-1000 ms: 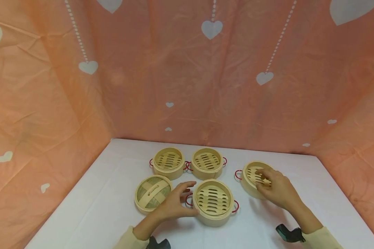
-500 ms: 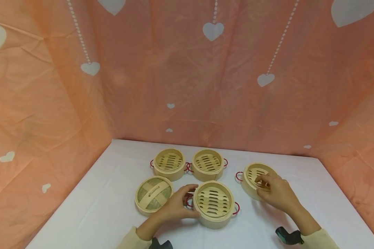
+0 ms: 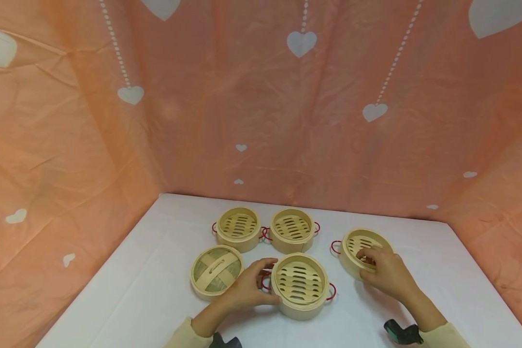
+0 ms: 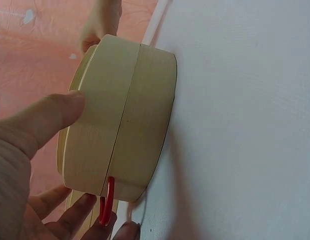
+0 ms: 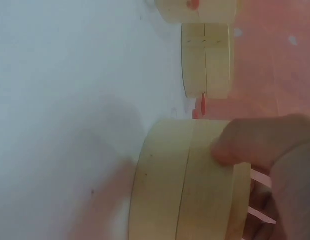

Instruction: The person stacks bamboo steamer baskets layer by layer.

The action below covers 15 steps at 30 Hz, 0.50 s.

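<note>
Round bamboo steamer baskets with slatted bottoms and red side handles stand on the white table. My left hand (image 3: 249,289) grips the front-middle steamer basket (image 3: 302,312) at its left side. In the left wrist view its thumb (image 4: 69,109) presses the basket's outer wall, with the fingers by a red handle (image 4: 110,200). At the right, my right hand (image 3: 390,274) pinches the near rim of another steamer basket (image 3: 349,263). The thumb (image 5: 227,148) lies on that basket's wall, while the other fingers reach over the rim into it, partly hidden.
Two more steamer baskets stand side by side at the back, the left one (image 3: 239,245) and the right one (image 3: 289,245), their handles overlapping. A woven bamboo lid (image 3: 209,279) lies left of my left hand. Peach cloth (image 3: 261,121) with white hearts surrounds the table (image 3: 126,290).
My left hand has closed in on the front basket's side and taken hold. My right hand's fingers have come down over the right basket's rim and pinch it. The baskets stay in place.
</note>
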Each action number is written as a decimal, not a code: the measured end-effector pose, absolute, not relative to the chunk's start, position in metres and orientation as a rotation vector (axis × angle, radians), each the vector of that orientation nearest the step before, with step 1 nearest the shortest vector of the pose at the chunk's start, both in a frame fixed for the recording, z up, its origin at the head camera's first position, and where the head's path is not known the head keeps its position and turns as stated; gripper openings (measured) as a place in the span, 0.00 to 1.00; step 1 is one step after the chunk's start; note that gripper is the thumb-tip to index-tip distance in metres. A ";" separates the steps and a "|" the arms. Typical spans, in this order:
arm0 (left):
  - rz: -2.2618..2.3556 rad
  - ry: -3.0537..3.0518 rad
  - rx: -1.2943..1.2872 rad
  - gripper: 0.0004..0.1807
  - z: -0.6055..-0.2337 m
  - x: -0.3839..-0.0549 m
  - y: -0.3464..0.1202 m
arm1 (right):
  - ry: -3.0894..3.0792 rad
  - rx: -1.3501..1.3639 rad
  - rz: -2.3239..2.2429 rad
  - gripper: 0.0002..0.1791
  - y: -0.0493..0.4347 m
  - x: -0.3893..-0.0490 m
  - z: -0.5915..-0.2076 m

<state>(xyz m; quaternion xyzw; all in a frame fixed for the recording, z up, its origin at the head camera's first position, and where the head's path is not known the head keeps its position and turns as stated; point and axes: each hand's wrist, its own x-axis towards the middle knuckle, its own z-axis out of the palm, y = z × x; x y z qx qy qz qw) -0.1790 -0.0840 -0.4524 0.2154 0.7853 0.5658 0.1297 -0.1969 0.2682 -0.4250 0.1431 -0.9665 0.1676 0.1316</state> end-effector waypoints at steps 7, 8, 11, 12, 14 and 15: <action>1.631 2.277 0.619 0.45 -0.452 -0.180 -0.084 | -2.840 0.405 0.525 0.15 0.265 -0.195 -0.423; 1.627 2.279 0.619 0.45 -0.452 -0.180 -0.084 | -2.835 0.410 0.528 0.15 0.265 -0.195 -0.423; 1.615 2.288 0.625 0.45 -0.452 -0.180 -0.085 | -2.783 0.445 0.536 0.16 0.262 -0.195 -0.423; 1.617 2.286 0.628 0.45 -0.452 -0.180 -0.085 | -2.755 0.457 0.541 0.16 0.261 -0.194 -0.422; 1.628 2.275 0.632 0.45 -0.452 -0.180 -0.086 | -2.691 0.484 0.557 0.16 0.256 -0.193 -0.420; 1.632 2.275 0.635 0.45 -0.452 -0.180 -0.086 | -2.663 0.499 0.571 0.16 0.253 -0.192 -0.418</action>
